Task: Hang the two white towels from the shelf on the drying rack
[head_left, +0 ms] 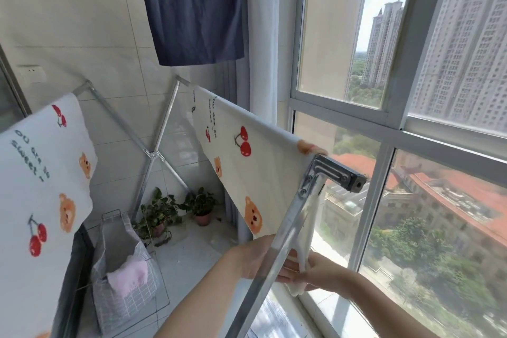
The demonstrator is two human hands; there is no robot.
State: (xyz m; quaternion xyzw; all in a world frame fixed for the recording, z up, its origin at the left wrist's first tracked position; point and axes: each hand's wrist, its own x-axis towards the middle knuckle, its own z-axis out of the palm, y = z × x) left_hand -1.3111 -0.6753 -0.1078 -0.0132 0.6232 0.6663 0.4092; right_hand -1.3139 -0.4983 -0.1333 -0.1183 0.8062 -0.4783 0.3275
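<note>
You have the second towel (247,170) draped over the window-side top bar of the drying rack (315,173). Your left hand (255,258) and right hand (318,273) both pinch its lower hem, just beside the rack's near leg. The first towel (41,173) hangs on the rack's opposite bar, untouched.

Both bare forearms were raised from the lower edge of the view and brought together low in the middle. The left hand (253,258) was held back-upward, its fingers stretched rightward and partly hidden, so its grip could not be judged. The right hand (319,274) was set just beside it, fingers curled and pinched on the lower corner of the white towel printed with red cherries and orange bears (247,173).
</note>
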